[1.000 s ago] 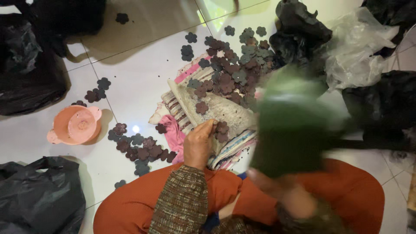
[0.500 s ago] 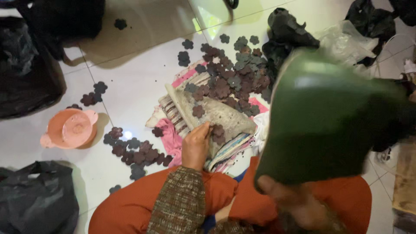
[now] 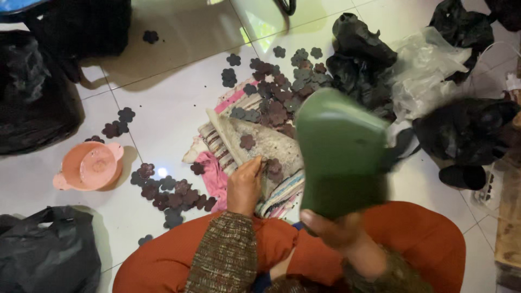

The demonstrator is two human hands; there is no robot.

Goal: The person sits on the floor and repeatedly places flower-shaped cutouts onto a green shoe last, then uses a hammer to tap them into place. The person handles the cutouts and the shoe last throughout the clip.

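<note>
My right hand (image 3: 336,232) grips the heel of a green sandal (image 3: 341,152), raised sole-up over my lap. On a grey pad (image 3: 268,145) that rests on striped cloths (image 3: 217,142), my left hand (image 3: 244,185) presses down, fingertips at a dark flower-shaped piece (image 3: 273,166). Another flower-shaped piece (image 3: 247,141) sits on the pad just beyond. Several more dark flower-shaped pieces (image 3: 277,92) are heaped on the floor past the pad, and others (image 3: 171,192) are scattered to my left. My orange-clad knees (image 3: 163,266) fill the bottom of the view.
An orange plastic bowl (image 3: 89,165) stands on the white tiles at left. Black plastic bags lie at lower left (image 3: 46,255), upper left (image 3: 32,92) and right (image 3: 467,130). A clear plastic bag (image 3: 429,68) lies at upper right. A wooden edge (image 3: 510,217) shows at far right.
The green sandal in my right hand has swung up and leftward, over the pad, and has come into sharp view. My left hand has stayed pressed on the pad.
</note>
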